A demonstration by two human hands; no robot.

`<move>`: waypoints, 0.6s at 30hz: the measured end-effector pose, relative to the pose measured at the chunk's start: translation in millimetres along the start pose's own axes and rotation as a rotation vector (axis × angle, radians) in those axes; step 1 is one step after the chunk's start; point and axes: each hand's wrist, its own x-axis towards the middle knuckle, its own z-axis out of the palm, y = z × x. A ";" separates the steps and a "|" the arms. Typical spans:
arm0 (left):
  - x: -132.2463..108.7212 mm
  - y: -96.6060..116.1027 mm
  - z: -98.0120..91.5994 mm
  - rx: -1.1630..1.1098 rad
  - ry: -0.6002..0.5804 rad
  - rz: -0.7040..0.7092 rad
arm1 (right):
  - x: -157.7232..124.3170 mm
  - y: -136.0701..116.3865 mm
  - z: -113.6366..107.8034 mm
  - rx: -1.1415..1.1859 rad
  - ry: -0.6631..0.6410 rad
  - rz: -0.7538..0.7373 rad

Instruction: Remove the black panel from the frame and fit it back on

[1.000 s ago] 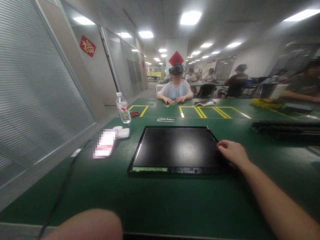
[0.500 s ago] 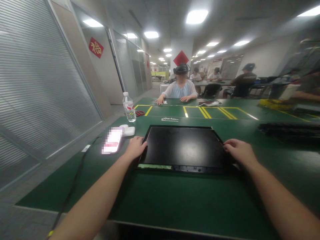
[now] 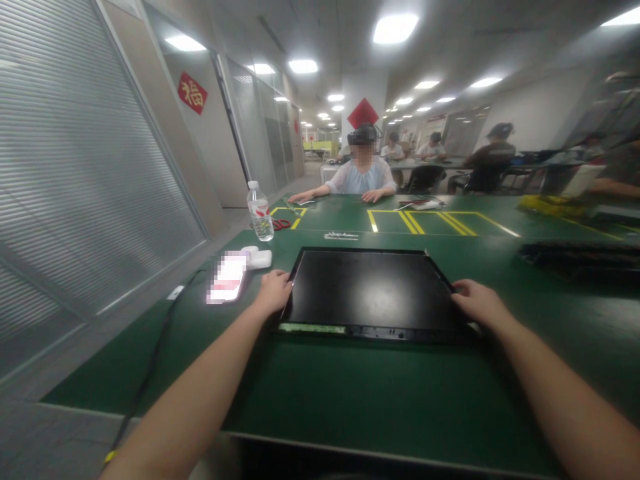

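A flat black screen panel [image 3: 367, 290] lies on the green table [image 3: 350, 393] in front of me. My left hand [image 3: 273, 292] grips its left edge, fingers curled round the rim. My right hand [image 3: 477, 301] holds the right edge the same way, thumb on top. A pale green strip runs along the panel's near left edge.
A lit phone [image 3: 227, 279] and a white case [image 3: 257, 257] lie left of the panel, with a black cable [image 3: 150, 370] trailing off the table. A water bottle [image 3: 261, 211] and red scissors [image 3: 280, 224] stand further back. A person [image 3: 363, 173] sits opposite. A dark tray [image 3: 580, 257] lies at right.
My left hand came up from the near edge and took the panel's left side. The right hand stayed on the right edge. The person opposite stretched an arm toward the left.
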 end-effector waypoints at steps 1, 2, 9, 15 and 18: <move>-0.4 1.3 -1.0 -0.007 -0.003 -0.002 | -0.5 -0.6 0.0 -0.004 -0.011 0.000; -0.9 2.8 -2.1 -0.016 -0.005 -0.004 | -0.9 -0.8 0.1 -0.007 -0.022 0.003; -5.4 12.2 -9.9 -0.116 -0.003 -0.022 | -0.4 1.2 1.2 -0.044 -0.033 -0.007; -15.6 25.5 -21.0 -0.256 0.018 -0.055 | -1.5 0.6 -2.2 -0.075 -0.040 0.020; -20.8 35.8 -30.0 -0.463 0.032 -0.168 | -2.3 -0.4 -4.5 -0.089 -0.047 0.053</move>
